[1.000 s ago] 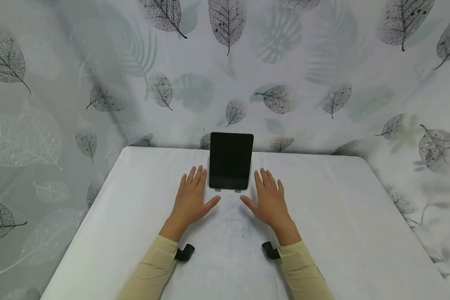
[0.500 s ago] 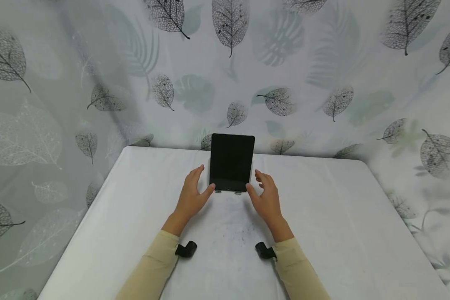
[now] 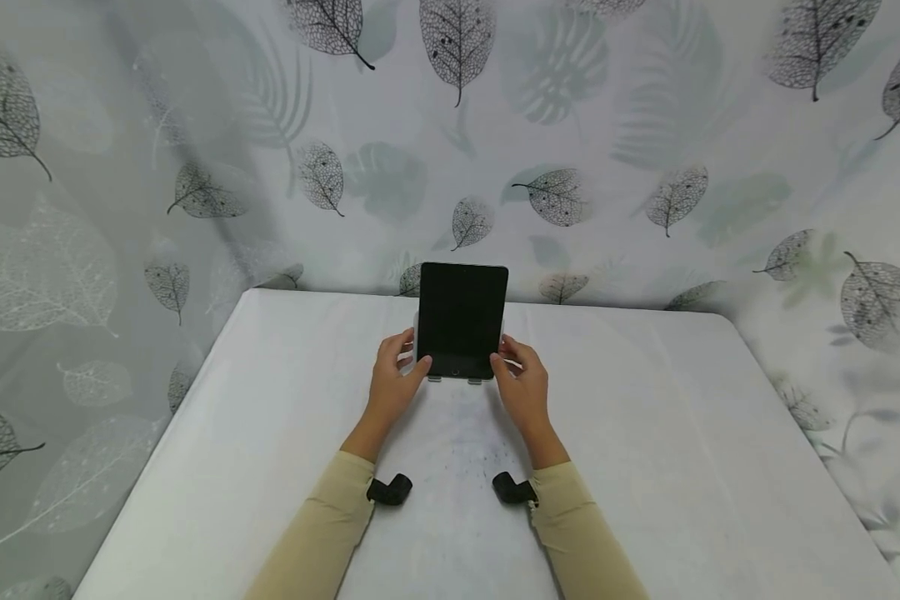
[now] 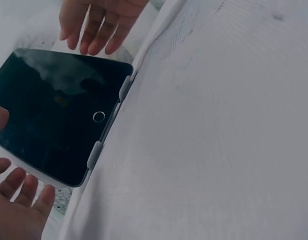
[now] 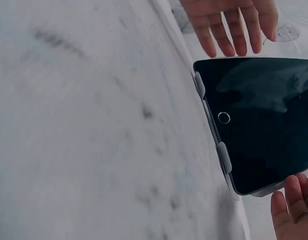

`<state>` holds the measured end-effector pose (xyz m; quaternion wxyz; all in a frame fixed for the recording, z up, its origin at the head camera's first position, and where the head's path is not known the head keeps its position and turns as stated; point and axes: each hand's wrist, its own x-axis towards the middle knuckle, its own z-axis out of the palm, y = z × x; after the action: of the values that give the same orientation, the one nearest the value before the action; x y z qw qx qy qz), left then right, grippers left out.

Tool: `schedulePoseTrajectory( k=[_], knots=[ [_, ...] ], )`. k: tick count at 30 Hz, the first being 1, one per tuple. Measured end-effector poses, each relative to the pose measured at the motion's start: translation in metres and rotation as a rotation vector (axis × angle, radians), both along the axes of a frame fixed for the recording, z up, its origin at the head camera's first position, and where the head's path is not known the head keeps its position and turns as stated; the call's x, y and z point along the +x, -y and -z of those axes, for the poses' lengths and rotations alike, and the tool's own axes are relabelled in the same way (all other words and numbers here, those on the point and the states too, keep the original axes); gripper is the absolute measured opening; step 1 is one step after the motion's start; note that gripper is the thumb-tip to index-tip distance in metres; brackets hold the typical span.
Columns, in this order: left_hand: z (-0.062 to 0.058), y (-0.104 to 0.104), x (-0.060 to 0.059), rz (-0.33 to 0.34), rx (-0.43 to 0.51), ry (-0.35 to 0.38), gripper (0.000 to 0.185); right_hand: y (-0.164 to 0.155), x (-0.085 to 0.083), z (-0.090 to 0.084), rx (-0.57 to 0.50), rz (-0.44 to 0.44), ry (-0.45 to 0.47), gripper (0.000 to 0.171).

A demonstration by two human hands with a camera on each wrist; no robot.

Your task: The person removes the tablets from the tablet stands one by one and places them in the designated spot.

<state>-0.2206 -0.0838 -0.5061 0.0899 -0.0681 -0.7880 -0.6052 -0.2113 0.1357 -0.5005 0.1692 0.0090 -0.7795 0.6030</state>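
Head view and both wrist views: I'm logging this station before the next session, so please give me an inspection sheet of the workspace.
Surface: white cloth-covered table, faint dark specks near the middle front.
Job's things: black tablet, screen dark, propped upright on a pale stand with two clips at its bottom edge.
Clutter: nothing seen.
Grippers: left hand and right hand at the tablet's lower corners, thumbs at its front edge; whether the fingers actually clasp it cannot be told.
Cables: nothing seen.
Surroundings: leaf-print curtain on three sides; black wrist cameras at beige sleeves.
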Motion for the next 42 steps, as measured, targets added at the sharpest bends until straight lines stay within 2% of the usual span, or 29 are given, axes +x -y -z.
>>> schedulePoseTrajectory(
  k=[7,12,15,19,26,28,31,34,42],
  knots=[
    [0.007,-0.010,0.000,-0.070,0.011,-0.001,0.054,0.005,-0.002,0.007,-0.084,0.040,0.001,0.037],
    [0.010,-0.018,0.001,-0.142,0.018,-0.037,0.054,0.008,-0.003,0.013,-0.099,0.073,-0.003,0.032],
    [0.013,-0.022,0.002,-0.193,0.044,-0.062,0.053,0.010,-0.003,0.018,-0.098,0.100,0.021,0.030],
    [0.018,-0.027,0.002,-0.277,0.066,-0.061,0.048,0.011,-0.003,0.023,-0.114,0.135,0.040,0.026],
    [0.023,-0.033,-0.001,-0.436,0.076,-0.061,0.029,0.012,-0.006,0.025,-0.078,0.195,0.072,0.021],
    [0.024,-0.034,-0.004,-0.464,0.074,-0.063,0.025,0.012,-0.007,0.025,-0.060,0.207,0.076,0.021],
    [0.026,-0.035,-0.007,-0.486,0.072,-0.072,0.022,0.013,-0.009,0.024,-0.038,0.218,0.079,0.019],
    [0.027,-0.035,-0.007,-0.480,0.085,-0.073,0.022,0.014,-0.009,0.024,-0.021,0.215,0.069,0.019],
    [0.026,-0.031,-0.005,-0.424,0.119,-0.095,0.024,0.011,-0.008,0.027,-0.041,0.174,0.081,0.021]
  ],
)
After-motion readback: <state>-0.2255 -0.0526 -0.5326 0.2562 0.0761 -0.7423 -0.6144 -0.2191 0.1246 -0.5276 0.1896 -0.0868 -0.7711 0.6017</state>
